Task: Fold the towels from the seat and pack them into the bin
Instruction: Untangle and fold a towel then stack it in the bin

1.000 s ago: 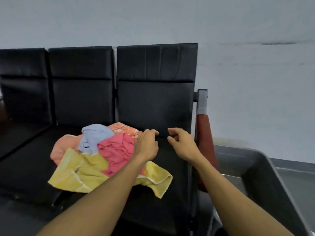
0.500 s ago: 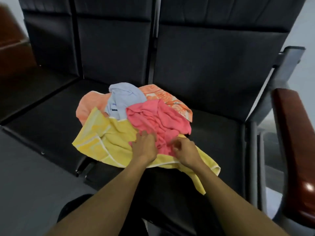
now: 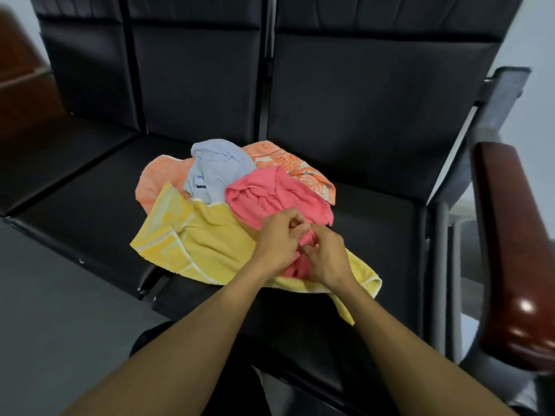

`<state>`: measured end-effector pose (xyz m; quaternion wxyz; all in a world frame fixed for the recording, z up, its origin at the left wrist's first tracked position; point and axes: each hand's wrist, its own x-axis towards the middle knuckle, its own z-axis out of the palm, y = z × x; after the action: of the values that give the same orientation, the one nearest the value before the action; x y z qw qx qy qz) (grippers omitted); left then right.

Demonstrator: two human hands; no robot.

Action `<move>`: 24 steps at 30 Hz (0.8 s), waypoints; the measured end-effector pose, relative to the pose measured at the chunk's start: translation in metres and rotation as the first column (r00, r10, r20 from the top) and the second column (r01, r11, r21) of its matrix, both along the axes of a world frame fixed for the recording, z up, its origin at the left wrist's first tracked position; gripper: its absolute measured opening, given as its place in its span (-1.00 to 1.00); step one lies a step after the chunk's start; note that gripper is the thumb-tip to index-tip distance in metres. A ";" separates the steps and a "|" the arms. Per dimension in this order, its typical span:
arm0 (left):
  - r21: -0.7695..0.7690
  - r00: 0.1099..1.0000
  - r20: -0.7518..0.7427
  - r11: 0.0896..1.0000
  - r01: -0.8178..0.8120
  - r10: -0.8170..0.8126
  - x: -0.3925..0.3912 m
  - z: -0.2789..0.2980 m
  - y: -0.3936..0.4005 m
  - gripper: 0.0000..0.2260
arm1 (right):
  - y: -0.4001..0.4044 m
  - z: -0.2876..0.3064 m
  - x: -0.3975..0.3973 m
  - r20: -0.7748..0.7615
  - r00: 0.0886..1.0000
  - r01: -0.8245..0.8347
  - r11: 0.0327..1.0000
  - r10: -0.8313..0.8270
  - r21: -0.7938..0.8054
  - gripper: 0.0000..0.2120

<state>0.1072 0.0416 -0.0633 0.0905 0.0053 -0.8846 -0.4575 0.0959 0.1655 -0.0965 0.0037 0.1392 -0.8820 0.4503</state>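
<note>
A heap of crumpled towels lies on the black seat (image 3: 375,223). The pink towel (image 3: 270,193) is on top, over a yellow towel (image 3: 210,238) that hangs off the seat's front edge. A light blue towel (image 3: 219,169), a patterned orange towel (image 3: 285,160) and a peach towel (image 3: 159,181) lie behind. My left hand (image 3: 277,238) and my right hand (image 3: 327,256) are close together at the near edge of the pink towel, both pinching its cloth with curled fingers. The bin is out of view.
The seat is part of a row of black padded chairs (image 3: 195,79) with tall backs. A glossy brown armrest (image 3: 516,259) on a grey frame stands at the right. Grey floor (image 3: 54,310) lies at the lower left.
My head has dipped down and closer to the heap, and the bin has left the view. Both hands came down from above the seat onto the pink towel and took hold of its near edge.
</note>
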 end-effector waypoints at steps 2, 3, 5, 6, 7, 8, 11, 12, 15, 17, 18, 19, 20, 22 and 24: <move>0.026 0.998 -0.063 0.999 -0.019 0.021 0.009 0.014 0.006 -0.87 | 0.015 0.016 0.013 -0.003 1.000 0.021 0.997 -0.022 -0.078 -0.90; 0.034 0.997 -0.069 0.999 -0.028 0.031 0.011 0.014 0.005 -0.84 | 0.018 0.020 0.016 0.024 0.999 0.048 0.990 -0.045 -0.135 -0.87; 0.032 0.999 -0.029 0.999 -0.017 0.018 0.017 0.014 0.006 -0.84 | 0.028 0.027 0.024 0.089 0.989 0.133 0.961 -0.115 -0.243 -0.76; 0.023 1.000 0.010 1.000 -0.003 0.003 0.021 0.013 0.008 -0.88 | 0.034 0.026 0.027 0.113 0.982 0.175 0.943 -0.149 -0.282 -0.73; -0.001 0.999 0.037 1.000 0.008 -0.008 0.025 0.008 0.011 -0.89 | 0.039 0.023 0.028 0.131 0.976 0.204 0.932 -0.172 -0.299 -0.72; -0.040 0.999 0.045 0.999 0.010 -0.008 0.028 0.003 0.013 -0.88 | 0.042 0.019 0.028 0.142 0.973 0.217 0.926 -0.181 -0.308 -0.73; -0.135 0.997 -0.004 0.987 -0.082 0.082 0.031 -0.013 0.019 -0.95 | 0.042 0.004 0.027 0.180 0.966 0.236 0.910 -0.184 -0.341 -0.80; -0.141 0.993 -0.028 0.983 -0.120 0.117 0.031 -0.016 0.019 -0.91 | 0.039 0.004 0.028 0.192 0.963 0.249 0.899 -0.190 -0.359 -0.82; -0.087 0.981 -0.089 0.980 -0.181 0.173 0.028 -0.018 0.016 -0.70 | 0.035 0.007 0.029 0.209 0.972 0.196 0.873 -0.111 -0.446 -0.66; -0.042 0.987 -0.088 0.990 -0.136 0.132 0.020 -0.016 0.012 -0.64 | 0.034 0.002 0.027 0.162 0.987 0.079 0.908 -0.013 -0.411 -0.46; -0.028 0.992 -0.076 0.995 -0.101 0.098 0.015 -0.013 0.012 -0.63 | 0.034 -0.003 0.025 0.125 0.992 0.044 0.939 -0.001 -0.341 -0.46; -0.023 0.995 -0.074 0.997 -0.067 0.065 0.009 -0.012 0.011 -0.64 | 0.034 -0.008 0.020 0.087 0.996 0.053 0.960 -0.030 -0.275 -0.55; -0.024 0.997 -0.066 0.999 -0.044 0.043 0.004 -0.010 0.010 -0.67 | 0.033 -0.010 0.016 0.053 0.995 0.096 0.964 -0.085 -0.247 -0.71; -0.007 1.000 -0.005 1.000 0.015 -0.015 -0.005 -0.005 0.010 -0.82 | 0.034 -0.010 0.008 0.009 0.980 0.193 0.945 -0.198 -0.265 -0.92; 0.091 0.985 0.099 0.987 0.132 -0.141 -0.008 0.003 0.010 -0.87 | 0.034 -0.010 0.002 -0.029 0.979 0.188 0.941 -0.204 -0.282 -0.85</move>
<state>0.0990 0.0511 -0.0602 0.0118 -0.0273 -0.8664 -0.4984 0.0975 0.2000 -0.1061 0.0936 0.0620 -0.8190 0.5627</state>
